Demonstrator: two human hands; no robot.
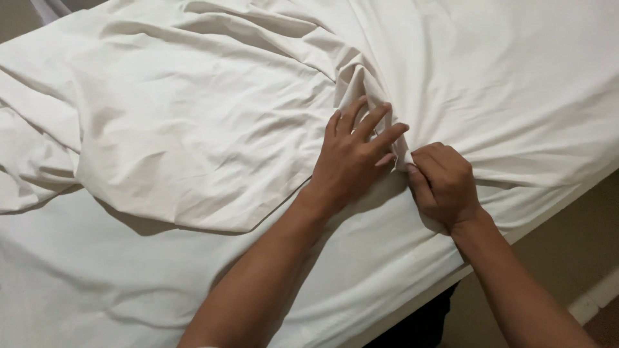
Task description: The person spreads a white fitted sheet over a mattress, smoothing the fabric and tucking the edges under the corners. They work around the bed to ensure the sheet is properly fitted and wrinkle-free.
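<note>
Head view, looking down along both forearms: nearest me, the bed (387, 270) runs its edge diagonally from lower middle to the right, covered in a smooth, taut white layer that drops over the side. Past that edge at lower right I see a strip of beige floor (567, 258) and a pale skirting board (596, 298).

Moving up, my right hand (443, 183) is curled almost into a fist just inside the bed edge. Its fingers (431, 158) are closed tight on a pinch of the white sheet (193, 142), and the cloth radiates in tension lines from that grip towards the right, which I judge to be why it is held so firmly: the pull takes up slack there.

Touching it on the left, my left hand (353, 158) lies palm down with the fingers spread and only slightly bent, pressing on the same gathered ridge of fabric rather than clasping it; it seems to pin the fold while the other hand grips.

Farther on, the sheet is thin, matte woven cotton-like cloth, soft and heavily creased. A loose upper flap lies rumpled across the left half, its rounded lower border casting a shadow on the layer beneath, and a bunched peak rises just beyond my fingertips.
</note>
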